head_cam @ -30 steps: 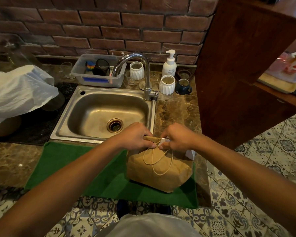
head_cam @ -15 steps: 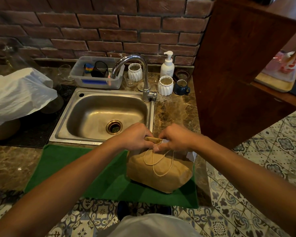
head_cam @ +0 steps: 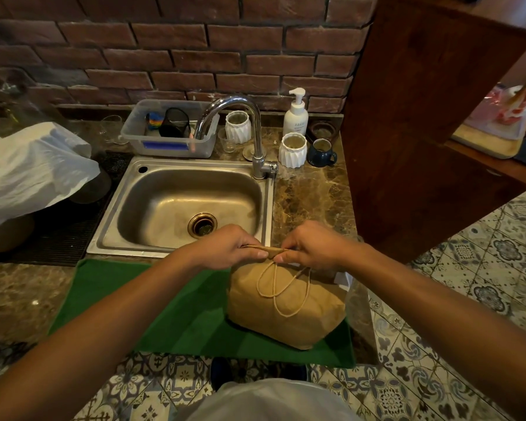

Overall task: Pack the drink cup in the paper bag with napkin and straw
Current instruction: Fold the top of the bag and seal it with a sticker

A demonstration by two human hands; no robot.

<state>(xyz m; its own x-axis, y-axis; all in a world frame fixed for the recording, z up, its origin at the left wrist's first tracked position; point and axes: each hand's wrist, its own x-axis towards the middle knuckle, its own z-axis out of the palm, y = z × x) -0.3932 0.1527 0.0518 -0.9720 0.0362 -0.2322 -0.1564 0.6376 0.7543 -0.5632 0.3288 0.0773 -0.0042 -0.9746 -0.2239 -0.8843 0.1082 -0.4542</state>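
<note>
A brown paper bag (head_cam: 286, 305) stands on the green mat (head_cam: 164, 308) at the counter's front right. Its top is folded over into a narrow strip, and its string handles hang down the near face. My left hand (head_cam: 225, 247) pinches the left part of that folded top. My right hand (head_cam: 310, 247) pinches the right part, fingertips nearly touching the left ones. A white bit of paper (head_cam: 343, 279) pokes out behind the bag on the right. Cup and straw are hidden from view.
A steel sink (head_cam: 182, 208) with a tap (head_cam: 255, 138) lies just behind my hands. White cups (head_cam: 292, 150), a blue mug (head_cam: 321, 151), a soap pump (head_cam: 296, 113) and a plastic tub (head_cam: 170, 132) stand at the back. A white plastic bag (head_cam: 31, 168) lies left; a wooden panel (head_cam: 422, 123) rises right.
The bag's top has been rolled down tighter and the white paper at the opening is now covered. Both hands stay on the fold, shifted only slightly.
</note>
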